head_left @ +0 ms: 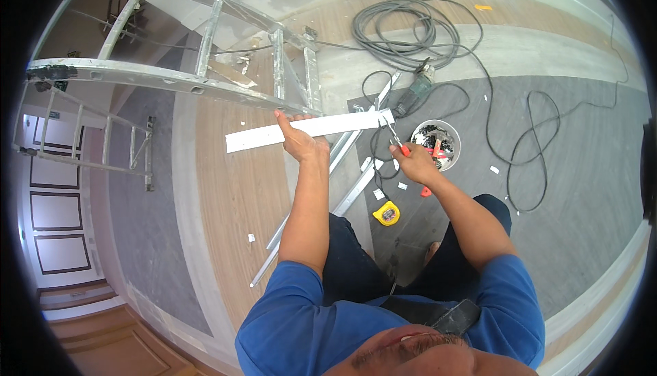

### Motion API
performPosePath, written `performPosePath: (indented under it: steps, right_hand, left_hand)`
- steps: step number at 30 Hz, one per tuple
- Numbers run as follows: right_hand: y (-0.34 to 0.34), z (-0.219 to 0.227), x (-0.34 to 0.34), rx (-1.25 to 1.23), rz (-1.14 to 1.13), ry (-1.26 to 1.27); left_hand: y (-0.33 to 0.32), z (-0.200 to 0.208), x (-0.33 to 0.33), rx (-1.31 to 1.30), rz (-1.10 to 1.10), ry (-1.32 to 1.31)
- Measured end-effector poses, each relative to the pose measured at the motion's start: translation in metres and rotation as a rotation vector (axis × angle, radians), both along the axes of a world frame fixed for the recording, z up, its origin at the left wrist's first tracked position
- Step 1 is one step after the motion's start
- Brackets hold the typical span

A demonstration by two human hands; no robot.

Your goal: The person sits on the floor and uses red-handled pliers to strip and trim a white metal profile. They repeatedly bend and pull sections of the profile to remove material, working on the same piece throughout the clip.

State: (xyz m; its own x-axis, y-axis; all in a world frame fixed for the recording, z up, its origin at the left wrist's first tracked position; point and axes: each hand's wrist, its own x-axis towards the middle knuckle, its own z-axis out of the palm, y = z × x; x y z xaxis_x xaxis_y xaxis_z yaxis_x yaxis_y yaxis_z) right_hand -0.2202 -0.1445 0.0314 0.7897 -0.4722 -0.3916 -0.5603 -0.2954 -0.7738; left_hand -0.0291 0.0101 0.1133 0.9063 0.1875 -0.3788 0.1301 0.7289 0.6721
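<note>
My left hand (302, 145) is closed around a long white flat strip (252, 137), its thumb along the upper side. The strip lies roughly crosswise in front of me, its right end slightly raised. At that end my right hand (416, 164) grips a small red-handled hand tool (405, 150). Its slim metal tip reaches the strip's right end; the exact kind is too small to make out. Just right of this hand stands a white bucket (458, 145) with dark-smeared contents and red-handled items. Below lies a yellow tape measure (387, 214) on the grey floor.
A green power tool (415, 93) lies beyond the bucket, near a coiled grey cable (369, 30). Long white profiles (359, 188) run along the floor under my hands. An aluminium ladder (154, 78) extends at the upper left. Loose cable (545, 164) loops at right.
</note>
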Motion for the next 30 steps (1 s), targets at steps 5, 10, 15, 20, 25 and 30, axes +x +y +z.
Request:
performPosePath:
  steps: [5, 10, 15, 20, 25, 30]
  right_hand:
    - [-0.004, 0.009, 0.000, 0.417, -0.026, 0.049]
    - [-0.005, 0.027, -0.004, 0.950, 0.110, -0.217]
    - [-0.005, 0.037, -0.005, 1.307, 0.234, -0.274]
    - [-0.004, 0.018, 0.006, 0.217, 0.061, 0.068]
    - [-0.007, 0.002, 0.005, -0.303, 0.021, 0.194]
    - [-0.034, 0.010, 0.003, 0.693, -0.158, 0.049]
  left_hand:
    - [0.001, -0.004, 0.003, 0.044, -0.014, 0.001]
    - [0.013, -0.031, 0.021, -0.068, -0.117, 0.085]
    - [0.015, -0.057, 0.034, -0.125, -0.214, 0.312]
    - [0.010, -0.030, 0.006, 0.380, -0.158, -0.087]
    - [-0.031, -0.018, -0.064, 0.779, -0.183, -1.112]
    - [-0.022, -0.049, -0.018, 0.619, -0.262, -0.312]
